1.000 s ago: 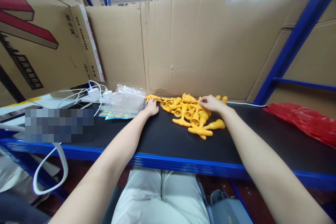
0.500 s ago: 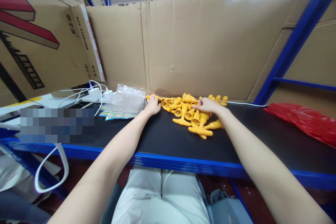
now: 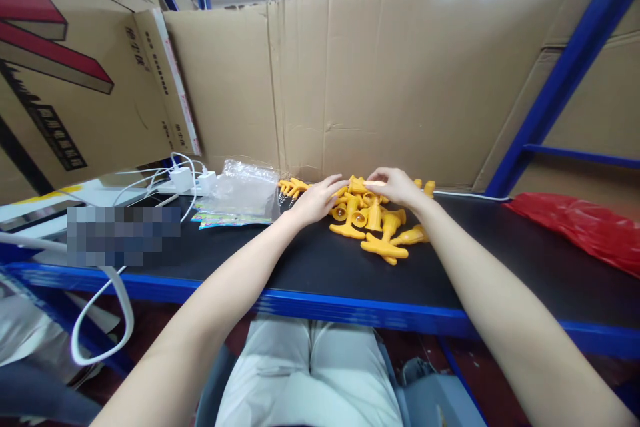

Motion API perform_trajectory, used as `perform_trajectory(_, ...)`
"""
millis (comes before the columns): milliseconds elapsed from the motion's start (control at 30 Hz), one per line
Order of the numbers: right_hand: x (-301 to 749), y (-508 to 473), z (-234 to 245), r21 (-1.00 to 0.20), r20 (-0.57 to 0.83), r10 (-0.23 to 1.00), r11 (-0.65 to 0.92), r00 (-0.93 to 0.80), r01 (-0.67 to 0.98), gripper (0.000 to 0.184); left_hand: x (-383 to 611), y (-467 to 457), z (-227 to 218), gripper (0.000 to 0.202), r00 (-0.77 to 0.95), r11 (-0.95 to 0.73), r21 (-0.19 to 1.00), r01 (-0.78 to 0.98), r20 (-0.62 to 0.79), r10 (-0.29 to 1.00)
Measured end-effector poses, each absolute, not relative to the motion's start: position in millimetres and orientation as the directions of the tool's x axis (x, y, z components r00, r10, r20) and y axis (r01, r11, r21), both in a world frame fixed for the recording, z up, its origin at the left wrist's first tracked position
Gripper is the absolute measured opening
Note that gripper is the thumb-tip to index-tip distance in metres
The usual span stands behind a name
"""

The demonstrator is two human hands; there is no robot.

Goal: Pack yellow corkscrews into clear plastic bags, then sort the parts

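Observation:
A pile of yellow plastic toy parts (image 3: 376,225) lies on the black shelf top (image 3: 320,260) against a cardboard wall. My left hand (image 3: 315,199) rests on the pile's left side with fingers stretched toward the middle. My right hand (image 3: 396,187) lies on top of the pile, fingers curled over a yellow piece; whether it grips it is unclear. The fingertips of both hands nearly meet over the pile.
Clear plastic bags (image 3: 241,195) lie left of the pile, with white chargers and cables (image 3: 186,180) beyond them. A red plastic bag (image 3: 580,230) lies at the right. Cardboard boxes (image 3: 70,80) stand at the left, blue rack posts (image 3: 565,73) at the right.
My left hand has moved right from the pile's left edge onto the pile. My right hand has shifted slightly back and left, so the hands have come together.

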State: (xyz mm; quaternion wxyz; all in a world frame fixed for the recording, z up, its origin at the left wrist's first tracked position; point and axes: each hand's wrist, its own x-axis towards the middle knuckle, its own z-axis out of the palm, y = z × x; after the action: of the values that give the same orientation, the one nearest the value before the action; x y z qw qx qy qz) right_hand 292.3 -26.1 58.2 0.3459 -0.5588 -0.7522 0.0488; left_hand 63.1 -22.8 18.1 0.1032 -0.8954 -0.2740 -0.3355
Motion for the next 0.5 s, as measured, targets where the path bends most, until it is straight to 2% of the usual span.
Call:
perform_trajectory(133,280,-34,67,-0.588,0.584,0.804,0.512,-0.109,0.627,0.03,77,-34,20,0.047,0.723,-0.813,-0.189,0.551,0.594,0.352)
perform_trajectory(267,267,-40,69,-0.655,0.608,0.785,0.579,-0.117,0.486,0.033,85,-41,20,0.049,0.771,-0.727,-0.363,0.583,0.529,0.354)
perform_trajectory(367,258,-45,66,-0.71,0.575,0.809,0.568,-0.123,0.416,0.037,88,-47,23,0.049,0.734,-0.639,-0.4,0.657,0.533,0.422)
perform_trajectory(500,248,-48,64,-0.741,0.575,0.806,0.585,-0.138,0.33,0.042,87,-54,30,0.041,0.637,-0.55,-0.355,0.756,0.591,0.494)
